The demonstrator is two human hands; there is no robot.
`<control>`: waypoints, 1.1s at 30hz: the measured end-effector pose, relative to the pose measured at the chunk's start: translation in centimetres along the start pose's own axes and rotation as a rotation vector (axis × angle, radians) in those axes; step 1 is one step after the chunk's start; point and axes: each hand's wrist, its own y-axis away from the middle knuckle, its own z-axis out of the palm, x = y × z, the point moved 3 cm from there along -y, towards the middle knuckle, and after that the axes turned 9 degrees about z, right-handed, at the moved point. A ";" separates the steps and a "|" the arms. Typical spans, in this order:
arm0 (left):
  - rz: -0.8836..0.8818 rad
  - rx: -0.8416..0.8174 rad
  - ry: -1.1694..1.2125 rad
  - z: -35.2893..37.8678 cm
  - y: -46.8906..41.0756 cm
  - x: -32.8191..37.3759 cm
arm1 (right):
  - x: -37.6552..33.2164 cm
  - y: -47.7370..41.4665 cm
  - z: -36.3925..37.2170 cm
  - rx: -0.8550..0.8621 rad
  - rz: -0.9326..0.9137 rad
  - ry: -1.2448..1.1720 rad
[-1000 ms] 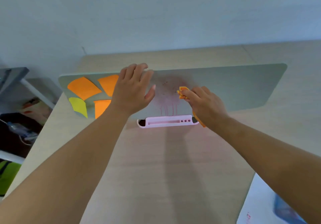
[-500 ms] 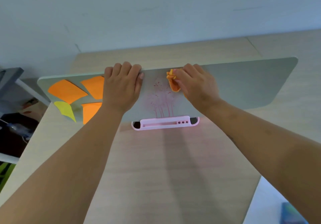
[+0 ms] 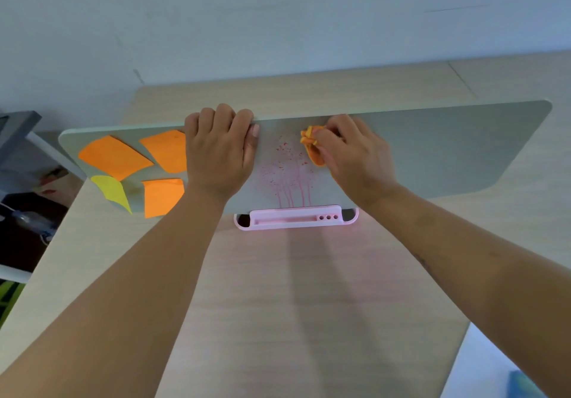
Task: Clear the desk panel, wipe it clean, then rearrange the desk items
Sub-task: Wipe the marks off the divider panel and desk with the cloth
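1. Head view: right hand (image 3: 352, 156) is pinched shut on a small orange cloth (image 3: 312, 147), soft and crumpled, pressed flat to the desk panel (image 3: 448, 150) near its top edge.
2. Left hand (image 3: 221, 150) curls over that top edge at 9 o'clock of the cloth, clamped on it; the panel looks stiff, thin and likely slick.
3. Pink splatter (image 3: 287, 172) runs down toward the pink tray (image 3: 296, 219) at 6 o'clock.
4. Sticky notes (image 3: 116, 158) at 9 o'clock on the panel block wiping there.
5. Everything stands on the table (image 3: 293, 305).

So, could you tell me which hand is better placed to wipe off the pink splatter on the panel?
The right hand: it already presses the orange cloth beside the splatter, while the left hand grips the panel top edge.
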 end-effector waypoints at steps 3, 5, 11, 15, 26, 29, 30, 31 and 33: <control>0.007 0.024 0.002 0.2 0.1 0.1 | 0.3 1.6 2.4 -0.053 -0.097 0.056; 0.007 0.041 -0.003 0.3 0.1 0.1 | 1.7 3.0 2.8 -0.108 -0.135 0.084; -0.011 0.054 -0.036 0.5 0.1 0.2 | 2.3 0.9 -0.2 0.042 -0.107 0.054; -0.013 0.064 -0.025 0.4 0.0 0.2 | 0.3 0.3 0.7 0.092 -0.080 0.018; -0.011 0.051 -0.023 0.4 0.0 0.1 | 3.1 1.9 -0.1 0.079 -0.122 0.122; -0.013 0.054 -0.017 0.4 0.0 0.3 | 2.1 0.7 -0.7 0.107 -0.108 0.088; -0.012 0.057 -0.017 0.4 0.0 0.3 | 1.4 0.6 -0.2 0.104 -0.100 0.075; -0.010 0.058 -0.019 0.4 0.0 0.2 | 0.6 0.6 0.5 0.101 -0.103 0.077; -0.015 0.065 -0.018 0.5 0.0 0.1 | -0.3 1.3 2.2 0.094 -0.164 0.121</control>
